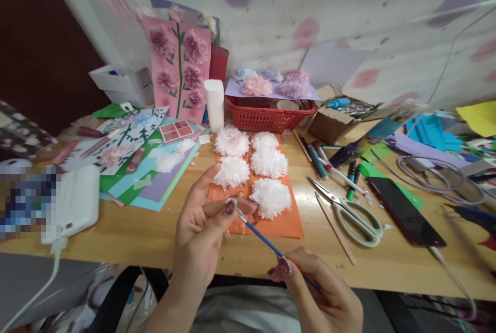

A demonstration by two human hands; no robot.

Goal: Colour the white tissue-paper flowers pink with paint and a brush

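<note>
Two bare hands are held over the near edge of a wooden surface (186, 242), with a thin blue brush (263, 238) kept slanting between them. The pale tip of the brush is pinched by the thumb and fingers (203, 182) of the left hand (197, 235), while one finger is lifted away. The blue handle is gripped by the closed fingers of the right hand (321, 286), and its far end is partly hidden by that hand.

Just beyond the brush, an orange sheet (292, 224) is covered in part by fluffy white flowers (270, 198), set in two columns; a pinkish tint is shown by the one at the far left. Whether the nearest flower is touched by the left fingertips cannot be told.

To the right, a wooden stick (334, 228), a pair of scissors (335, 200) with slightly parted blades, and a dark phone (406, 212) plugged into a cable are laid out. To the left, a makeup palette (176, 131) is rested on coloured papers (165, 185). At the back, a red basket (267, 119) is topped by a lilac sheet (235, 90) bearing pastel flowers (257, 86), and a white bottle (215, 108) is stood beside it.
</note>
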